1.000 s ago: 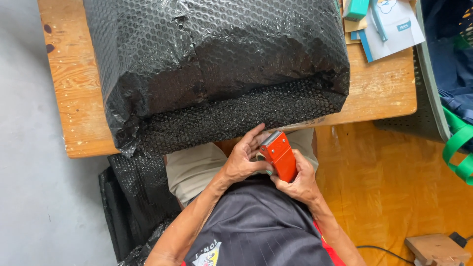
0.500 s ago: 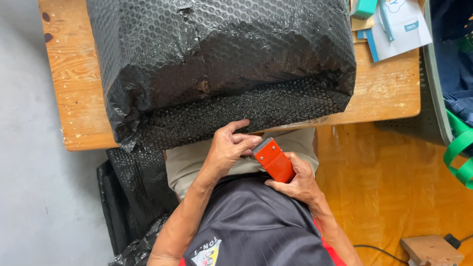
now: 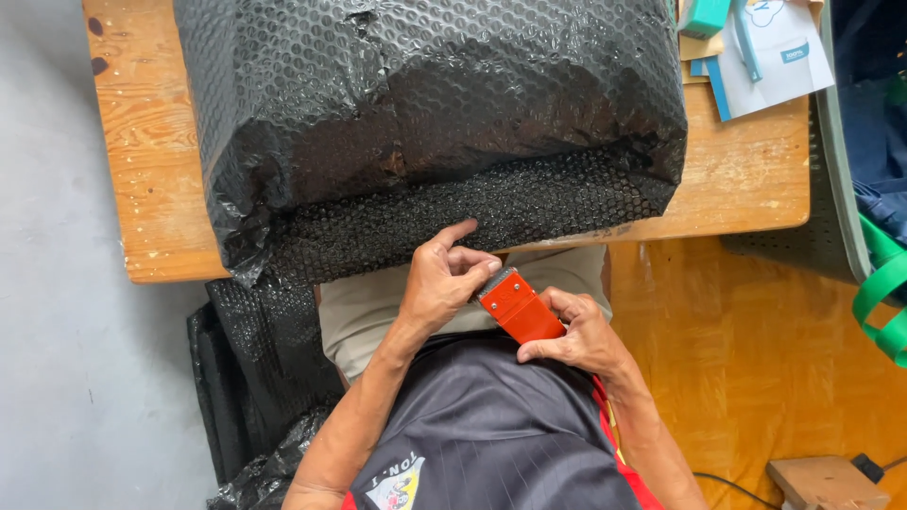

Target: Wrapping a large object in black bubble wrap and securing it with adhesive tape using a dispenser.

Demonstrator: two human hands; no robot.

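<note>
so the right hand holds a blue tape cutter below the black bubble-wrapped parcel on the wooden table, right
Not quite: the cutter is orange-red, not blue, as the head view shows. The right hand does hold it, below the black bubble-wrapped parcel on the wooden table.

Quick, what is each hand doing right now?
Left hand: fingers curled, touching the metal end of the orange tool.
Right hand: closed around the orange tool.

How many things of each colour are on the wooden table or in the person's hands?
Black: 1, the bubble-wrapped bundle
Orange-red: 1, the tape dispenser, held in the right hand, with the left hand at its tip
Teal: 1, the small box
White and blue: 1, the stack of papers
Total: 4
</note>
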